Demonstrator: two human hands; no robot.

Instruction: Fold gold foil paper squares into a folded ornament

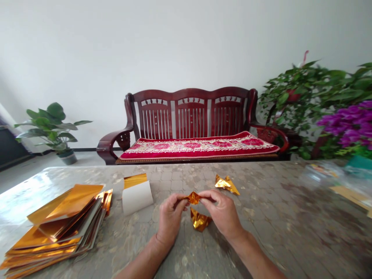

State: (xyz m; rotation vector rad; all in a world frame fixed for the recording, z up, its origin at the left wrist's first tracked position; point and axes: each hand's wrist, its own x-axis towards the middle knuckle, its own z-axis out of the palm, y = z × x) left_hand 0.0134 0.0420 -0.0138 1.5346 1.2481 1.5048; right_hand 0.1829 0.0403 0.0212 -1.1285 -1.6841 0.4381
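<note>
A small folded piece of gold foil paper [193, 198] is held above the table between both hands. My left hand [171, 213] pinches its left end, and my right hand [222, 211] pinches its right end. Just below, nearer to me, lies another folded gold foil piece [200, 220] on the tabletop, close to my right hand. A third folded foil piece [227, 184] rests beyond my right hand. Left of my left hand is a curled sheet [137, 197] with its pale side up, by a flat gold strip [135, 180].
A loose stack of gold foil sheets [62, 228] covers the left of the patterned table [130, 248]. Clear plastic packaging [324, 172] and a tan card [351, 197] lie at the right. Behind the table stand a wooden bench [192, 112], a potted plant [56, 128] and purple flowers [348, 124].
</note>
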